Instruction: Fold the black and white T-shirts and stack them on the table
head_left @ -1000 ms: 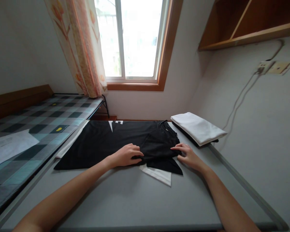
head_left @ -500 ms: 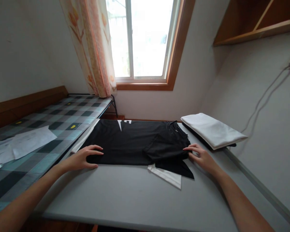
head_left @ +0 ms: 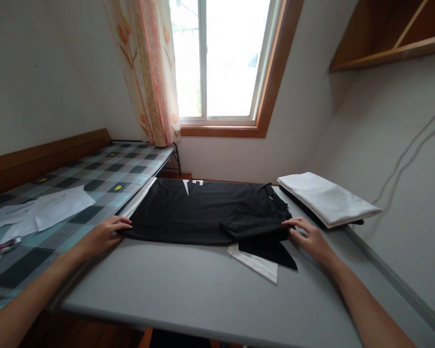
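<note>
Table (head_left: pixel 188 285), grey-topped, fills the foreground, with a checked bed (head_left: pixel 68 171) along its left side. Lying sideways across the table is a black shirt (head_left: pixel 188 212), collar end to the right. Folded white cloth (head_left: pixel 326 198) sits just beyond that end; loose papers (head_left: pixel 61 208) lie on the bed. The left hand (head_left: pixel 103 237) pinches the shirt's near hem corner, the right hand (head_left: pixel 310 239) its near collar-end edge. White fabric (head_left: pixel 257 266) pokes out beneath.

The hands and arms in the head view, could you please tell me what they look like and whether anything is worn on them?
The left hand and right hand are bare, with no gloves, rings or watch visible. Both forearms look slender, with no sleeves or markings showing within the picture.
</note>
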`<state>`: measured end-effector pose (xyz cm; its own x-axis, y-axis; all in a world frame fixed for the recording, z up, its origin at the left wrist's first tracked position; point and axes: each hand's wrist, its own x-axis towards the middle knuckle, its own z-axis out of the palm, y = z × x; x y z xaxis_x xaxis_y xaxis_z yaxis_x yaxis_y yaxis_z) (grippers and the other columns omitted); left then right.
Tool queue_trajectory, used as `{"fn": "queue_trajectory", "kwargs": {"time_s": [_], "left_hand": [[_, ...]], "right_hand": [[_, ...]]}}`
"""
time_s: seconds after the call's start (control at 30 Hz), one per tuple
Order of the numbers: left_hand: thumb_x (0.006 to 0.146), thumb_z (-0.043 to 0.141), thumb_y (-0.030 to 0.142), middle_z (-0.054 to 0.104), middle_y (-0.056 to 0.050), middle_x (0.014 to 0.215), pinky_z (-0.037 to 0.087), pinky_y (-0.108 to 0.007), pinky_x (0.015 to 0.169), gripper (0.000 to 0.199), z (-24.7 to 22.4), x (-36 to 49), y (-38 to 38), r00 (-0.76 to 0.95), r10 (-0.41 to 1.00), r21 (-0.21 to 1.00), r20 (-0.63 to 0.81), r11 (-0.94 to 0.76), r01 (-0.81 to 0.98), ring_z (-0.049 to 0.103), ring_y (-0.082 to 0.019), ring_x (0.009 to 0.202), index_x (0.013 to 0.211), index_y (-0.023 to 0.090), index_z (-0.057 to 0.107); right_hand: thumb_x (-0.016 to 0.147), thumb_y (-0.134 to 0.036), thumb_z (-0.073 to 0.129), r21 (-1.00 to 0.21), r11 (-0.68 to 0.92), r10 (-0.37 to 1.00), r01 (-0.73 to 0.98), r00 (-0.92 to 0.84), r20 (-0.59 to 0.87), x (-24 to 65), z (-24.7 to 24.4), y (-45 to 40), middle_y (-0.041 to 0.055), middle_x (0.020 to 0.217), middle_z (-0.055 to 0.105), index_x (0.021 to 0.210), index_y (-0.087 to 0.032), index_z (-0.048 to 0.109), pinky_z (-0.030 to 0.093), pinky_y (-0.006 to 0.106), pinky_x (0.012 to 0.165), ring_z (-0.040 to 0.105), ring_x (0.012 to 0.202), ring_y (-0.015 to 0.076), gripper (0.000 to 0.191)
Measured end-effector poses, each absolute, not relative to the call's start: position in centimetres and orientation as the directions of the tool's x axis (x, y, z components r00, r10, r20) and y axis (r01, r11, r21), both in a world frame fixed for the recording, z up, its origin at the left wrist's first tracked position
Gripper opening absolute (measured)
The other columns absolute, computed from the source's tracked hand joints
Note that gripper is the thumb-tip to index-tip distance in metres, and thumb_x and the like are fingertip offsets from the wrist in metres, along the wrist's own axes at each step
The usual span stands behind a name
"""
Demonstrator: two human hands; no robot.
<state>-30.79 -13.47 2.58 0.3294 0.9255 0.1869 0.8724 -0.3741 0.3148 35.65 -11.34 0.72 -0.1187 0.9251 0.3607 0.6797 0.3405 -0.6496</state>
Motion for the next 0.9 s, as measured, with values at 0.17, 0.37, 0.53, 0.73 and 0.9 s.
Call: {"fn": "queue_trajectory", "kwargs": {"time_s": [0.17, 0.37, 0.53, 0.73, 0.9], "left_hand": [[0.072, 0.064, 0.056, 0.073, -0.008, 0.099, 0.051, -0.039, 0.094, 0.037, 2.7, -30.4, -13.1, 0.193, 0.949, 0.472, 0.247, -0.292, 0.832, 0.066, -0.027, 0.097, 0.084, 0.023, 0.075], [0.066, 0.066, 0.066, 0.074, -0.003, 0.094, 0.050, -0.038, 0.093, 0.049, 4.5, -28.8, -10.6, -0.130, 0.961, 0.712, 0.244, -0.086, 0.697, 0.065, -0.027, 0.096, 0.089, 0.022, 0.069], [0.063, 0.071, 0.063, 0.071, 0.001, 0.083, 0.051, -0.030, 0.077, 0.054, 6.0, -27.4, -5.5, -0.235, 0.950, 0.848, 0.204, -0.051, 0.528, 0.063, -0.022, 0.087, 0.090, 0.016, 0.065], [0.049, 0.075, 0.056, 0.067, -0.001, 0.068, 0.044, -0.024, 0.054, 0.050, 5.5, -25.6, 0.9, -0.312, 0.948, 0.906, 0.069, 0.072, 0.418, 0.059, -0.017, 0.067, 0.076, 0.015, 0.064], [0.048, 0.072, 0.046, 0.069, -0.003, 0.068, 0.045, -0.025, 0.055, 0.040, 3.4, -25.5, 3.3, -0.286, 0.957, 0.835, 0.042, 0.124, 0.537, 0.062, -0.021, 0.069, 0.072, 0.015, 0.067]], "right_hand": [[0.080, -0.042, 0.056, -0.688, 0.314, 0.934, 0.654, -0.082, 0.349, 35.9, 0.3, -11.1, 0.0076, 0.098, 0.068, 0.096, -0.022, 0.072, 0.052, 0.036, 0.085, 0.065, 0.095, 0.0253, 0.030], [0.075, -0.039, 0.059, -0.722, 0.359, 0.904, 0.591, -0.030, 0.426, 35.4, 1.5, -9.7, 0.0078, 0.109, 0.068, 0.081, -0.023, 0.071, 0.045, 0.040, 0.099, 0.062, 0.107, 0.0272, 0.021], [0.076, -0.039, 0.056, -0.786, 0.297, 0.937, 0.541, -0.007, 0.349, 34.0, 3.6, -6.0, 0.0066, 0.089, 0.073, 0.086, -0.020, 0.071, 0.052, 0.039, 0.084, 0.066, 0.088, 0.0255, 0.027], [0.073, -0.031, 0.057, -0.775, 0.154, 0.920, 0.613, 0.198, 0.339, 33.3, 2.3, 0.9, 0.0099, 0.086, 0.074, 0.085, -0.017, 0.072, 0.054, 0.037, 0.076, 0.068, 0.081, 0.0246, 0.024], [0.074, -0.031, 0.061, -0.593, -0.024, 0.898, 0.805, 0.278, 0.341, 33.4, -0.7, 2.2, 0.0093, 0.086, 0.075, 0.086, -0.021, 0.073, 0.052, 0.037, 0.077, 0.069, 0.083, 0.0267, 0.019]]}}
